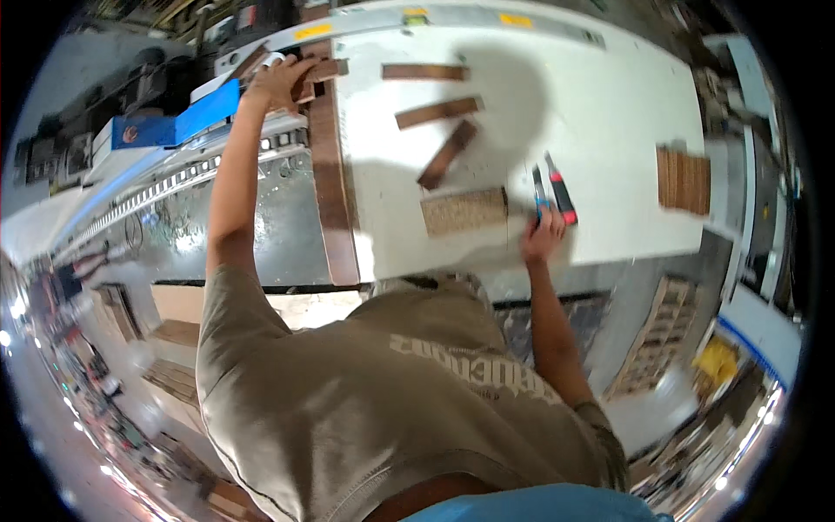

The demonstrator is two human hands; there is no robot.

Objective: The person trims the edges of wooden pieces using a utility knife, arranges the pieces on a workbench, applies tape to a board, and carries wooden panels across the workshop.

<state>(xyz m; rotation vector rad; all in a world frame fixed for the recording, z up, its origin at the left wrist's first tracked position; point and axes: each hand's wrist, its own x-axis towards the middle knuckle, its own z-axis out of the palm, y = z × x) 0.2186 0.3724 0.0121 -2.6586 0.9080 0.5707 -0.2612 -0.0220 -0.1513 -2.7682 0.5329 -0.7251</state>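
My left hand reaches to the far left corner of the white table, its fingers spread over short brown wood strips. Something white and round shows beside its fingers. At the table's near side, the fingers of my right hand close on a slim tool with a light blue handle; its kind is unclear. Just right of that tool lies a red and black utility knife. Left of my right hand rests a speckled tan block. Beyond it lie three brown strips, apart from one another.
A long metal level runs along the far edge. A long brown board lies along the left edge. Stacked brown pieces sit at the right edge. Left of the table are a blue panel and a slotted metal rail.
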